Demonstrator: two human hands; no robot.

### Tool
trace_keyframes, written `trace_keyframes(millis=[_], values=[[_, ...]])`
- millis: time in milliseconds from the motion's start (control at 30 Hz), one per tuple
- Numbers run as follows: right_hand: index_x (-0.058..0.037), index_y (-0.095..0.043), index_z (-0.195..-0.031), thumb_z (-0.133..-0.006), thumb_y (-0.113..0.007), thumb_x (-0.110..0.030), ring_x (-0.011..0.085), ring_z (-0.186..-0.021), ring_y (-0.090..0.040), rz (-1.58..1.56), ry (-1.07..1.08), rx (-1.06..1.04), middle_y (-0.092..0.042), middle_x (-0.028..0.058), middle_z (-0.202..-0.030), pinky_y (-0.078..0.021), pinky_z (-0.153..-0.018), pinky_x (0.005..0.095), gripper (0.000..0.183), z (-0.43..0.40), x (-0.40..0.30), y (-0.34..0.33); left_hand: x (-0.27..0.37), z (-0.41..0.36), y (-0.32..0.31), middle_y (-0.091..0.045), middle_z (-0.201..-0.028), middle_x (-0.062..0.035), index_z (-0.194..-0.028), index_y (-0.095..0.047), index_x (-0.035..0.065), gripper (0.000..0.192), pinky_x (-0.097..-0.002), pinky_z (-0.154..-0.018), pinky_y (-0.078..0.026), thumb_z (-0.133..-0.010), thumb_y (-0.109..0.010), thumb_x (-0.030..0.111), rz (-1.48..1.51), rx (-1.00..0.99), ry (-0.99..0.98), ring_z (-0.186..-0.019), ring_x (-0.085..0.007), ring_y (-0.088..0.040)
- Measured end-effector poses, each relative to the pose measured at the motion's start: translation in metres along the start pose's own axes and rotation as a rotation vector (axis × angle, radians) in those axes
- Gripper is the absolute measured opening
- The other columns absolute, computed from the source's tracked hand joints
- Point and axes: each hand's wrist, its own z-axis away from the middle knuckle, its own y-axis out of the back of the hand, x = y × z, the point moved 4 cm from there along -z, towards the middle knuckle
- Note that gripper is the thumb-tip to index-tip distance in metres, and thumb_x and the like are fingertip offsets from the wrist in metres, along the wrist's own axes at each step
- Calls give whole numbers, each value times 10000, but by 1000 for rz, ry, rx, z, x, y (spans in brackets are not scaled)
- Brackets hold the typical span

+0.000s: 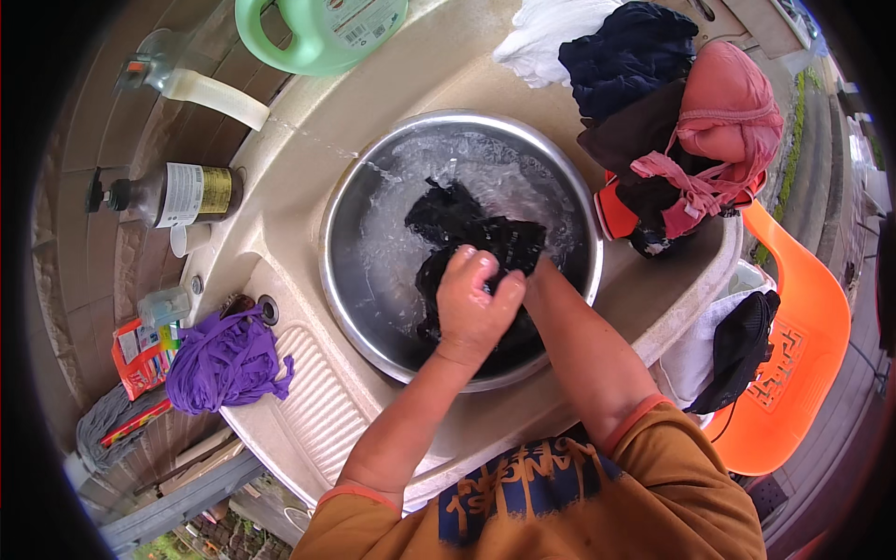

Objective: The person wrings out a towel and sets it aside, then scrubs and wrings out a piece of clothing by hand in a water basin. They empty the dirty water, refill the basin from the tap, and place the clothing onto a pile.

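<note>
A round stainless steel basin [584, 189] stands in the stone-coloured sink with water in it. In that water lies a soaked black garment [448, 213], spread in folds across the middle. My left hand [479, 294] has its fingers curled into the cloth, thumb towards the right. Only the wrist of my right hand [537, 274] shows; its fingers are hidden under or behind the garment. From the pale spout of the tap [220, 98] a thin stream of water [315, 138] falls into the basin, and the surface is churned and bubbly.
A heap of clothes, including a pink bra [728, 105] and a navy garment [626, 56], rests on the sink's right side. Purple cloth [224, 357] lies by the ribbed washboard [322, 392]. A pump bottle [196, 194] and a green jug [336, 42] stand behind. An orange plastic chair [805, 336] is right.
</note>
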Motion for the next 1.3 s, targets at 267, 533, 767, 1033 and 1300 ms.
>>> trace_keyframes(millis=[267, 533, 767, 1033, 1300], values=[[-83, -611, -933, -900, -501, -357, 201, -821, -602, 1, -91, 366, -612, 68, -883, -496, -778, 346, 297, 1, 12, -49, -10, -47, 3, -493, -686, -141, -633, -502, 31, 213, -391, -573, -426, -764, -645, 119, -319, 228, -153, -648, -335, -516], [13, -561, -1017, -790, -641, -101, 259, -867, -581, 897, 411, 1042, -605, 126, -960, -459, -786, 361, 266, 5, -36, -53, -141, -15, 67, -505, -1197, -103, -881, -639, 45, 233, -519, -944, -328, -740, -636, 230, -941, 66, 349, -1137, -323, -440], [-49, -536, -919, -717, -658, -78, 338, -996, -505, 2166, 124, 885, -541, 125, -979, -418, -854, 443, 239, 12, -17, -42, -136, -13, 34, -197, -1466, -149, -1394, -316, 113, 821, -621, -1025, -174, -692, -689, 321, -1041, -147, 169, -1339, -339, -211], [5, -575, -1042, -770, -650, -279, 303, -1036, -577, 1073, 70, 1199, -615, 148, -1068, -432, -919, 444, 400, 10, -20, 15, -153, -40, 37, -580, -963, -218, -962, -607, -40, 405, -405, -837, -450, -678, -638, 248, -271, 0, 413, -916, -375, -561], [-43, -606, -983, -849, -514, -312, 251, -846, -637, 129, -184, 612, -639, 128, -965, -538, -735, 395, 313, 12, -10, -38, -59, -26, 33, -565, -1034, -138, -849, -658, 32, 269, -395, -852, -438, -658, -670, 222, -406, -57, 79, -963, -324, -540]])
